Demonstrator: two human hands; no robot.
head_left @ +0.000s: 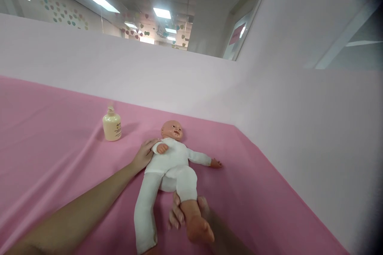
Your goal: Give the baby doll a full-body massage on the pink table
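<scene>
A baby doll (172,159) in a white suit lies on its back on the pink cloth (54,127), head pointing away from me. My left hand (144,154) rests against the doll's right shoulder and upper arm. My right hand (182,213) grips the doll's left lower leg just above the bare foot and lifts it off the cloth. The doll's other leg lies flat toward me.
A cream pump bottle (111,126) stands on the cloth to the left of the doll's head. White partition walls (299,127) close the surface at the back and on the right.
</scene>
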